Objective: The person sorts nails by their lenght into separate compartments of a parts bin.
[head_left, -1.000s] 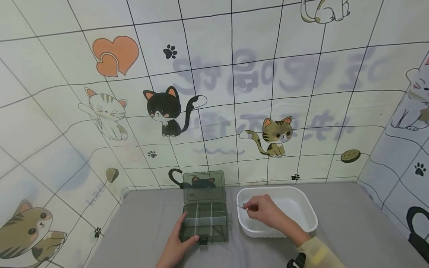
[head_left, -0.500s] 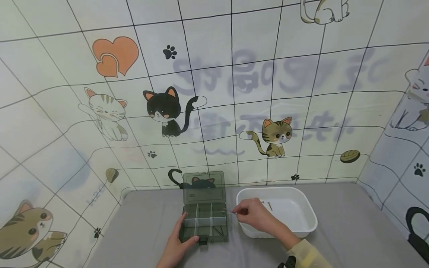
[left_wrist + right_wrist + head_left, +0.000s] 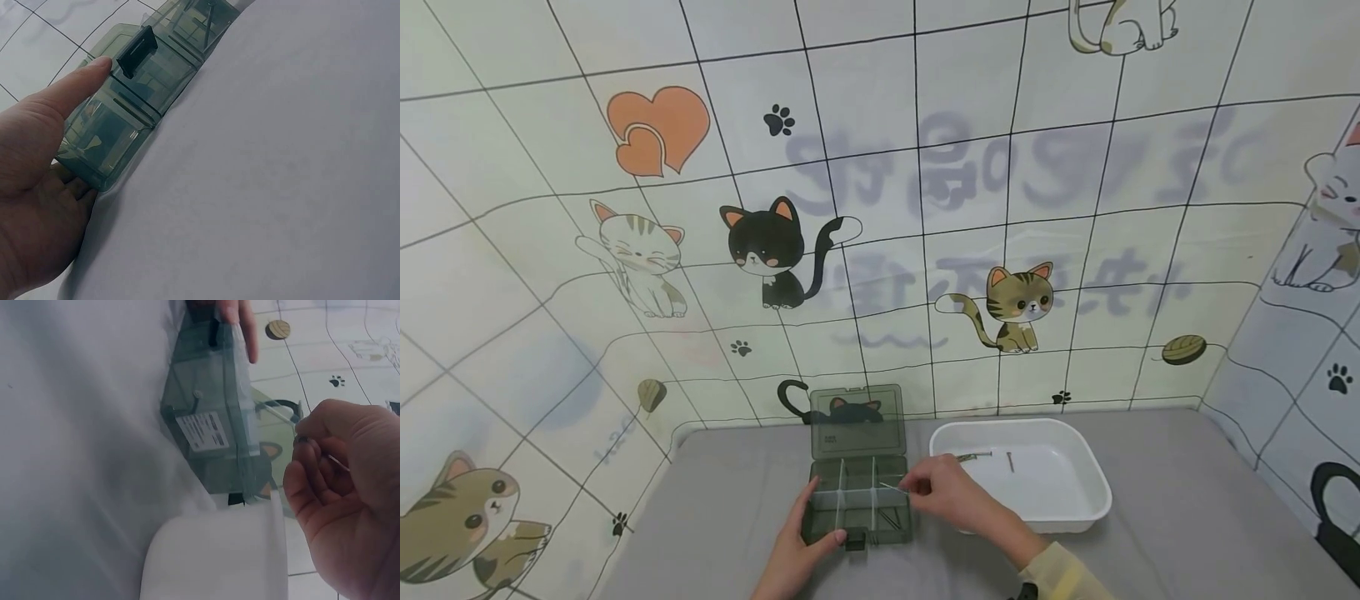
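One screw point(image 3: 891, 487) has been brought from the tray point(image 3: 1045, 500) over the box point(image 3: 856, 518), pinched in the fingers of the right hand point(image 3: 951, 492), so the crossing looks basically done. Box gripped by left hand point(image 3: 801, 542).

Left hand point(image 3: 31, 169) grips the near left end of a translucent green box point(image 3: 142, 94); thumb tip lies just beside the dark latch point(image 3: 137, 54). Slim dark pieces point(image 3: 209, 26) show through its far right end. Grey cloth point(image 3: 250, 169) spreads right; lined white backdrop point(image 3: 31, 44) stands far left.
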The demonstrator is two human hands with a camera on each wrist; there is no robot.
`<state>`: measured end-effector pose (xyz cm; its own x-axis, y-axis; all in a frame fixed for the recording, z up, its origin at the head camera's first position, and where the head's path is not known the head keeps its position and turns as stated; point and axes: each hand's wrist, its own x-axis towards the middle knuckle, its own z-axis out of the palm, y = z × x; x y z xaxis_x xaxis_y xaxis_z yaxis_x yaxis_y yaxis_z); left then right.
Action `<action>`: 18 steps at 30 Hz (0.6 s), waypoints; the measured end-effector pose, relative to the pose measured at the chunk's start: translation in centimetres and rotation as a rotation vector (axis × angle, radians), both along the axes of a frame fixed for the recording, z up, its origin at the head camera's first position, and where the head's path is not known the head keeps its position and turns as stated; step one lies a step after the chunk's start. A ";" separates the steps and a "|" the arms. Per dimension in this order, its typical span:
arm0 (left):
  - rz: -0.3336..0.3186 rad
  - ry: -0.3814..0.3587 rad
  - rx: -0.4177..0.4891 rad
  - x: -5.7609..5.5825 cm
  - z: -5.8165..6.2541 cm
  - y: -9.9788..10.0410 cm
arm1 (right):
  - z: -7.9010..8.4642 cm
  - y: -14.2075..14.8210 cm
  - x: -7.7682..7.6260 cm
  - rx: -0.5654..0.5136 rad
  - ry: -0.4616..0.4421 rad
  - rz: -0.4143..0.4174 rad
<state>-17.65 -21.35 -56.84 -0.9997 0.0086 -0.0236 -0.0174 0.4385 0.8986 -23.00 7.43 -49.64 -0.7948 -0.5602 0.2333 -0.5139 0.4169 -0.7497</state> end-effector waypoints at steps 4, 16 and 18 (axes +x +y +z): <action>0.006 0.010 -0.002 0.0 -0.2 0.0 | -0.5 -0.6 0.0 0.057 0.051 0.000; 0.004 -0.010 0.023 0.0 -0.1 -0.1 | -0.7 -0.9 0.2 0.061 0.058 -0.007; 0.005 0.001 0.020 0.0 -0.2 -0.1 | -0.7 -0.7 0.2 0.033 0.042 0.001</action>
<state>-17.66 -21.48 -57.00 -0.9997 0.0036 -0.0223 -0.0187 0.4199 0.9074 -22.81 6.73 -50.33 -0.7839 -0.5693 0.2478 -0.5453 0.4404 -0.7132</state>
